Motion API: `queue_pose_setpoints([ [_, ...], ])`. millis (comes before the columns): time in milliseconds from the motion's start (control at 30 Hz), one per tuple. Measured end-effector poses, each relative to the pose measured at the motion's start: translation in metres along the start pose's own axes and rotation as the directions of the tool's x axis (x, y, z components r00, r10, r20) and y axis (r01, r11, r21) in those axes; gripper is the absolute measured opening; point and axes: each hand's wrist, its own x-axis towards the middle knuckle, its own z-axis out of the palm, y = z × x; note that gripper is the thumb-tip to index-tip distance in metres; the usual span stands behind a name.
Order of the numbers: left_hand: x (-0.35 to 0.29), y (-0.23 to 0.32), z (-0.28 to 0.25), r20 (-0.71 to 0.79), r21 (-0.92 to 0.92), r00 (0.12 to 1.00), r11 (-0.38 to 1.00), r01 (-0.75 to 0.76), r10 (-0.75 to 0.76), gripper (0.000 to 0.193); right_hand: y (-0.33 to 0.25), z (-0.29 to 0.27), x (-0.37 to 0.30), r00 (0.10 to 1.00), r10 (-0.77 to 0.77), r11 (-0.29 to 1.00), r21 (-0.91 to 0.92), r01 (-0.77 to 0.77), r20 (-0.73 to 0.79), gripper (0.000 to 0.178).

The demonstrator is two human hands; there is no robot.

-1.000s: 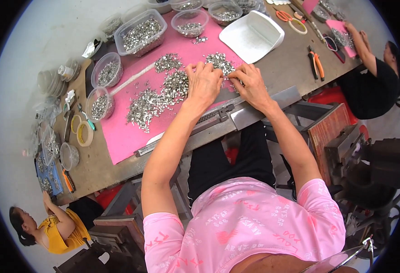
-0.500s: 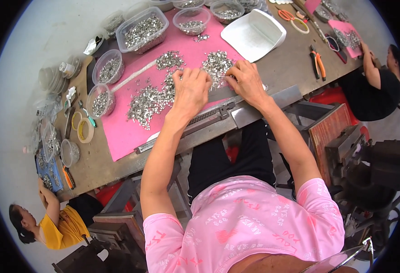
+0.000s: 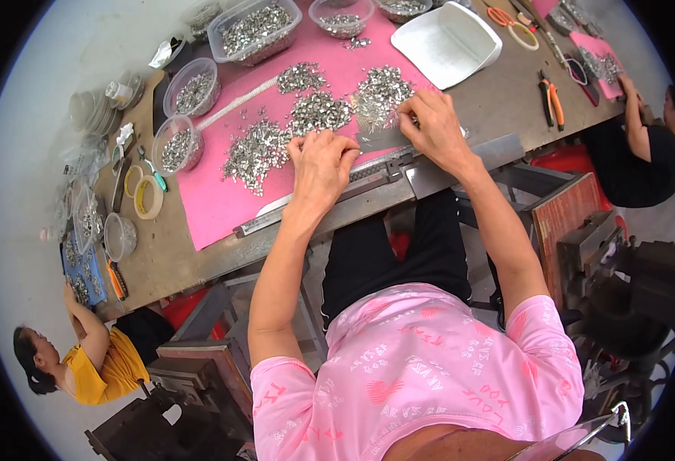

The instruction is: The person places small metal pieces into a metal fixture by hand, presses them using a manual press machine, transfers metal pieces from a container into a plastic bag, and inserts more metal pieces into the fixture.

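Small shiny metal pieces lie in several heaps on a pink mat [image 3: 207, 211]. My left hand [image 3: 320, 163] is bent over the mat's near part, beside the middle heap [image 3: 318, 111] and close to a long metal rail fixture [image 3: 276, 217] along the table edge. Its fingers are drawn together, and anything in them is hidden. At the right heap [image 3: 382, 94] is my right hand [image 3: 436, 129], thumb and forefinger pinched close to the heap's right edge. Whatever it pinches is too small to make out. Farther left spreads another heap [image 3: 253, 157].
Clear plastic tubs [image 3: 191, 88] of metal pieces stand along the mat's far and left sides. A white scoop tray [image 3: 449, 46], orange-handled pliers [image 3: 552, 104] and scissors lie to the right. Tape rolls [image 3: 147, 198] lie left. Other people sit at both table ends.
My left hand has drawn back from the middle heap toward the near rail, uncovering that heap. My right hand stays by the right heap. The whole view has shifted slightly.
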Motion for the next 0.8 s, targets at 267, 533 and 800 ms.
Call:
queue_pose_setpoints([
  [267,0.004,0.002,0.004,0.028,0.063,0.995,0.994,-0.094,0.093,0.007,-0.052,0.008,-0.041,0.998,0.017,0.905,0.423,-0.042,0.061,0.013],
  [533,-0.016,0.017,-0.003,-0.008,-0.118,0.998,0.991,-0.056,0.055,0.008,-0.052,0.013,-0.048,0.997,-0.077,0.961,0.269,0.068,0.023,0.018],
  [800,-0.022,0.021,0.003,0.018,-0.171,0.999,0.984,-0.041,0.044,0.01,-0.047,0.01,-0.052,0.999,0.028,0.911,0.412,-0.036,0.026,0.015],
])
